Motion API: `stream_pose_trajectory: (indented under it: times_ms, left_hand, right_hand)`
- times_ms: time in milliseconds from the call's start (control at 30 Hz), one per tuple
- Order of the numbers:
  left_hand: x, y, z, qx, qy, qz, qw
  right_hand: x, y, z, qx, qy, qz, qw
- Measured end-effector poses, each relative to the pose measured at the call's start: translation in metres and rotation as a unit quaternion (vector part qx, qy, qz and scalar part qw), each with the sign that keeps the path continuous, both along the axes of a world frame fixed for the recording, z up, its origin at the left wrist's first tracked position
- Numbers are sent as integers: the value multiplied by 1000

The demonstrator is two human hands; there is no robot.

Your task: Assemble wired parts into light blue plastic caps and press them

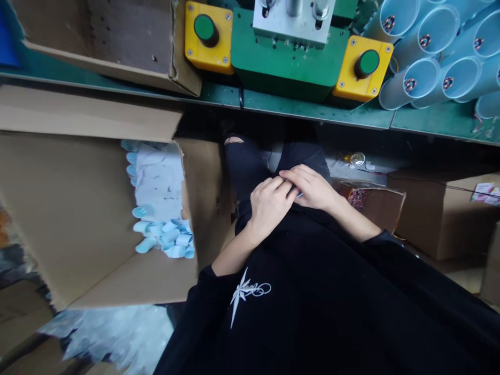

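My left hand [269,203] and my right hand [312,187] meet on my lap, over black clothing. The fingers of both are curled together around a small light-blue piece [299,194] that mostly hides between them. An open cardboard box [78,208] stands to my left and holds several small light-blue tubes [167,239] under white paper. Ahead, on the green bench [312,112], sits a green press [289,57] with two yellow boxes carrying green push buttons [206,28].
Several light-blue cups [422,78] lie stacked on their sides at the bench's right end. Another cardboard box [117,41] sits on the bench at the left. More cartons [441,213] stand on the floor to my right. Plastic wrap lies at lower left.
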State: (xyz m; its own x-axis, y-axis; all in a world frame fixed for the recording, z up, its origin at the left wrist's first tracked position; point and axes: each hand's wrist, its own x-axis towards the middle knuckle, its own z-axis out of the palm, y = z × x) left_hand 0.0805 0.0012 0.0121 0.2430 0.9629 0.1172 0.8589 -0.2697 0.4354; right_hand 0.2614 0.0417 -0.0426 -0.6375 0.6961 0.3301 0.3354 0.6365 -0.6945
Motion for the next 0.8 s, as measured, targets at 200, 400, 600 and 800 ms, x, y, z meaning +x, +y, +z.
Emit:
stream_pose_trajectory:
  times_ms: [200,400,600,800]
  left_hand:
    - [1,-1,-5,-27,7,-37,999]
    - [2,-1,-34,-21,-211,65,975]
    - [0,3,-62,-288,-579,3,763]
    - [-1,4,-76,-431,-679,90,587]
  right_hand:
    - [-1,-1,-3,-25,-21,-11,999]
    - [-5,-7,-7,-16,8,-53,998]
    - [-5,-22,-7,42,-8,-46,998]
    - [5,-15,7,-4,-85,-5,996]
